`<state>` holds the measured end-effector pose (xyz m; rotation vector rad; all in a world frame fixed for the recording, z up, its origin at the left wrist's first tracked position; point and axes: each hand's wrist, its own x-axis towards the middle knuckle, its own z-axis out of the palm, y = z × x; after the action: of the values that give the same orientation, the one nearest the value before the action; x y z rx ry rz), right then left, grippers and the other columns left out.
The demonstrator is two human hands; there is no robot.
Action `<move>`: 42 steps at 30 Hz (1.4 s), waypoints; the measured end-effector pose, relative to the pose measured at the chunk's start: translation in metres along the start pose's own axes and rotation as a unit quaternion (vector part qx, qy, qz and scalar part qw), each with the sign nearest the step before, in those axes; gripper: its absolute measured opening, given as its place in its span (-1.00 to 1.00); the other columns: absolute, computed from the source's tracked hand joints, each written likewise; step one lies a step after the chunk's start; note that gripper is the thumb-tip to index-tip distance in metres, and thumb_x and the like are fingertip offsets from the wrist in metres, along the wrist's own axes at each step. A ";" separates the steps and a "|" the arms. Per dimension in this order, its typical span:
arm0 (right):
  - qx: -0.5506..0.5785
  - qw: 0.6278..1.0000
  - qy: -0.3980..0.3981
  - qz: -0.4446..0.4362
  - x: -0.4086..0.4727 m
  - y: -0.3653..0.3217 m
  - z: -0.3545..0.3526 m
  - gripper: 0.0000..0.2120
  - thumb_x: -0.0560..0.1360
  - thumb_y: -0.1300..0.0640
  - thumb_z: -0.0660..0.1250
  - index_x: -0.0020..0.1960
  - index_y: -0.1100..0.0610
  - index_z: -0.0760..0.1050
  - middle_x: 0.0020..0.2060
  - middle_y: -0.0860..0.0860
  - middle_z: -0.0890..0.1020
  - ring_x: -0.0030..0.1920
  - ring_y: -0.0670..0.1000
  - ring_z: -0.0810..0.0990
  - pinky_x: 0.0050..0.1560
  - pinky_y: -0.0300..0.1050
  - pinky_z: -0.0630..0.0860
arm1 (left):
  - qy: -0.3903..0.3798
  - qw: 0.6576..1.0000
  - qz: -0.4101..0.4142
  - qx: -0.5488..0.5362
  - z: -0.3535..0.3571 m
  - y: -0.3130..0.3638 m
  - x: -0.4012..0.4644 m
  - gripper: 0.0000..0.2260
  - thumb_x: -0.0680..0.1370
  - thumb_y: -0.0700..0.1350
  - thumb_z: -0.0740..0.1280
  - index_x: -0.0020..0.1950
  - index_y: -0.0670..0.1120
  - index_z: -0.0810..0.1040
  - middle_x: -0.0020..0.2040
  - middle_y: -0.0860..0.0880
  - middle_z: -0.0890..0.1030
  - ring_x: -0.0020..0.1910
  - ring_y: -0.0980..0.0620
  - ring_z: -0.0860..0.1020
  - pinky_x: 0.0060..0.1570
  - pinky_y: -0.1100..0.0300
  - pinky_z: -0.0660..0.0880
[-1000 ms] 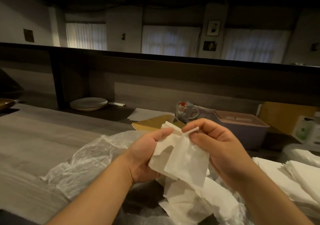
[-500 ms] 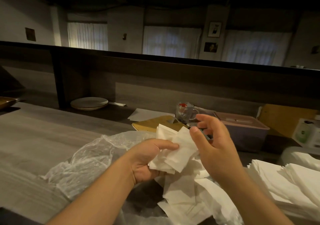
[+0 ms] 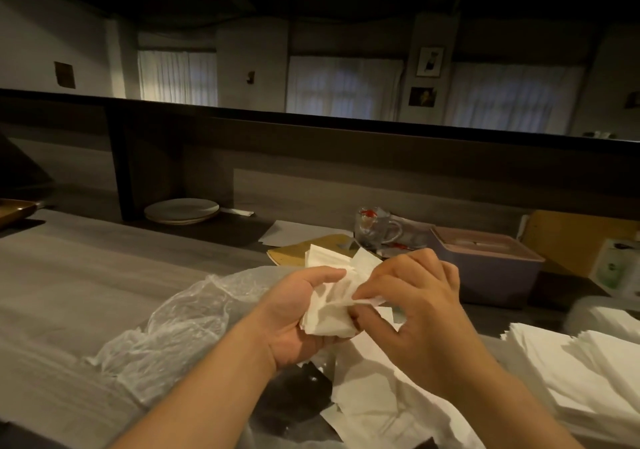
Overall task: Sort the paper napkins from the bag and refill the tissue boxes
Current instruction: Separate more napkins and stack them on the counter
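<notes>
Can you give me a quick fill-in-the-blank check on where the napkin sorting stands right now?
1. The left hand grips a bunch of white ____.
2. The right hand pinches one ____ of that bunch.
3. The clear plastic bag lies under the ____ forearm.
4. The tissue box has its lid ____.

Missing words: napkins; napkin; left; on

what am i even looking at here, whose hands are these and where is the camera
There is no machine here: a person wears a camera on the head, so you look down at their own two hands. The left hand holds a bunch of white paper napkins. The right hand pinches one napkin with its fingers. Below lie a crumpled clear plastic bag and loose napkins. On the right is a neat napkin stack; behind the hands, a closed tissue box.
</notes>
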<state>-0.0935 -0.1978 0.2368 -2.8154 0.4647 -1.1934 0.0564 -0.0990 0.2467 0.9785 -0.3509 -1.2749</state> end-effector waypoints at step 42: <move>0.085 0.916 -0.363 0.147 0.008 -0.005 -0.020 -0.65 0.41 -0.26 0.50 0.15 -0.26 0.53 0.06 -0.30 0.53 0.09 -0.18 0.51 0.15 -0.17 0.54 | -0.066 0.983 0.041 -0.166 -0.006 -0.002 0.004 -0.56 0.49 -0.06 0.37 0.35 -0.17 0.56 0.03 -0.18 0.63 -0.18 -0.09 0.54 -0.05 0.01 0.52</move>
<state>-0.1014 -0.1935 0.2572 -2.6386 0.6383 -0.0890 0.0610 -0.0998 0.2408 0.5924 -0.2676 -1.2770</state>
